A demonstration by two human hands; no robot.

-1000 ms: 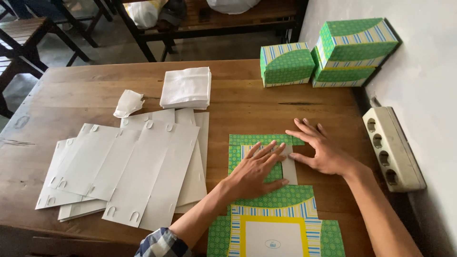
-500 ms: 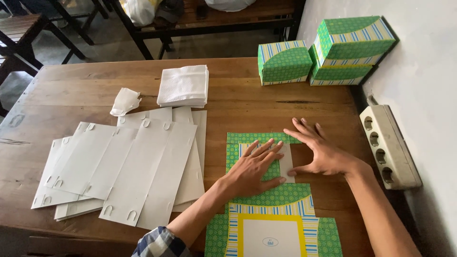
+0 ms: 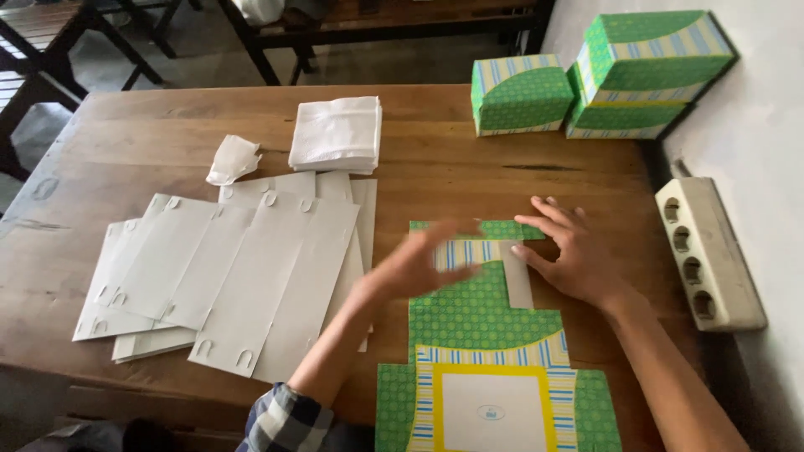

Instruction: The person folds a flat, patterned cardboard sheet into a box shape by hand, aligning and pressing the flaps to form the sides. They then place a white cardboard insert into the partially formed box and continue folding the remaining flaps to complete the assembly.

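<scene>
A flat green, blue-striped and yellow box blank (image 3: 486, 326) lies printed side up on the wooden table (image 3: 435, 176) in front of me. One far flap is folded up, showing its grey back. My right hand (image 3: 569, 255) rests flat on the blank's far right part, fingers spread and pressing next to that flap. My left hand (image 3: 419, 264) hovers blurred just above the blank's left side, fingers apart, holding nothing.
A spread of grey flat blanks (image 3: 226, 276) lies at the left. A white paper stack (image 3: 337, 134) and a crumpled paper (image 3: 233, 159) sit behind it. Three finished green boxes (image 3: 603, 75) stand at the far right, near a white multi-socket strip (image 3: 708, 251).
My left hand has lifted off the blank and swung left, now blurred. The striped flap it covered is exposed and folded. My right hand stays pressing on the right.
</scene>
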